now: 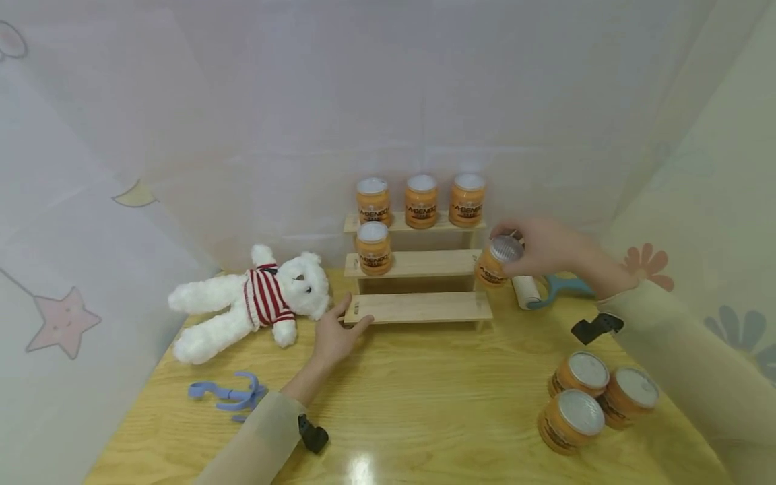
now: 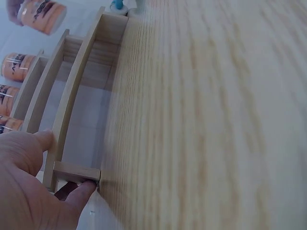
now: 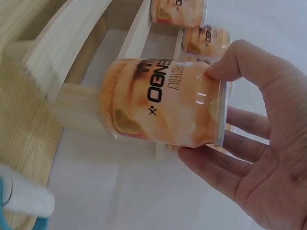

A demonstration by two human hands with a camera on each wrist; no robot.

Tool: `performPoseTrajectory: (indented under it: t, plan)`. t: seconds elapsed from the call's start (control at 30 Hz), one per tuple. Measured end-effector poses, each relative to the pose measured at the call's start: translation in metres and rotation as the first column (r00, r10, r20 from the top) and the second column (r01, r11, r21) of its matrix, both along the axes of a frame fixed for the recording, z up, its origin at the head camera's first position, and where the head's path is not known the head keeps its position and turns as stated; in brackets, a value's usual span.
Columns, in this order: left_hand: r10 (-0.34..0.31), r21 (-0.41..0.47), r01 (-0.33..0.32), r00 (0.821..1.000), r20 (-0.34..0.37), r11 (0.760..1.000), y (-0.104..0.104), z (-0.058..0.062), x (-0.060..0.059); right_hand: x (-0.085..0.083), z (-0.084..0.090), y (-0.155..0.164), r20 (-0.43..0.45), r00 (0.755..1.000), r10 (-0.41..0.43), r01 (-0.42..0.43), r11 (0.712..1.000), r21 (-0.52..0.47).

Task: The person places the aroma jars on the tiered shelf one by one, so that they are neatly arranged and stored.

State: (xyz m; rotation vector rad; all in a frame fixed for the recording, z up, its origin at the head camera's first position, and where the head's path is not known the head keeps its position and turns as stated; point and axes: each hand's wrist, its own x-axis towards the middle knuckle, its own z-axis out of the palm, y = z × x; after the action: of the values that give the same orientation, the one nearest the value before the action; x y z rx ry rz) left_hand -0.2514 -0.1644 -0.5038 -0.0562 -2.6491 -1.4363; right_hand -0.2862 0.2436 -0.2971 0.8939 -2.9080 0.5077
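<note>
A three-tier wooden shelf (image 1: 424, 308) stands against the back wall. My left hand (image 1: 333, 339) grips the left end of its lowest tier; in the left wrist view the thumb lies on the board and fingers (image 2: 80, 197) curl round the end support. Off the shelf's right end, at about middle-tier height, my right hand (image 1: 548, 248) holds an orange can (image 1: 490, 268) near its silver lid, tilted. The thumb and fingers pinch opposite sides of this can (image 3: 158, 103). Three matching cans (image 1: 421, 203) line the top tier, and another can (image 1: 374, 250) stands at the middle tier's left.
Three more orange cans (image 1: 571, 423) stand grouped at the table's right. A lint roller (image 1: 529, 293) with a blue handle lies right of the shelf. To the left lie a white teddy bear (image 1: 267, 296) in a striped sweater and a blue-purple pronged item (image 1: 233, 394).
</note>
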Motion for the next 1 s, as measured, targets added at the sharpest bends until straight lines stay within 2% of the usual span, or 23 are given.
performPoseTrajectory:
  t: [0.13,0.37,0.57,0.73,0.9,1.0]
  plan:
    - [-0.002,0.011,0.002,1.0,0.006,1.0,0.002,0.002,-0.001,-0.012,0.001,-0.024,-0.037,0.999,-0.002,0.001,0.999,-0.036]
    - [-0.022,0.023,0.022,1.0,0.005,1.0,0.003,0.004,0.001,-0.027,0.0,-0.063,-0.012,1.0,-0.018,0.017,0.996,-0.084]
    - [-0.017,0.019,0.016,1.0,0.01,1.0,0.003,0.003,0.004,-0.039,-0.004,-0.088,-0.044,0.999,0.026,-0.031,0.992,-0.125]
    - [0.005,0.007,-0.005,1.0,0.012,1.0,-0.001,0.005,0.005,-0.045,-0.005,-0.105,-0.068,0.997,0.041,-0.049,0.992,-0.117]
    - [-0.013,-0.012,0.013,1.0,0.01,1.0,-0.002,0.005,0.004,-0.049,-0.008,-0.113,-0.056,0.998,0.034,-0.04,0.994,-0.104]
    - [-0.018,0.008,0.018,1.0,0.016,1.0,-0.001,0.004,0.005,-0.051,-0.01,-0.116,-0.049,0.998,0.037,-0.041,0.995,-0.09]
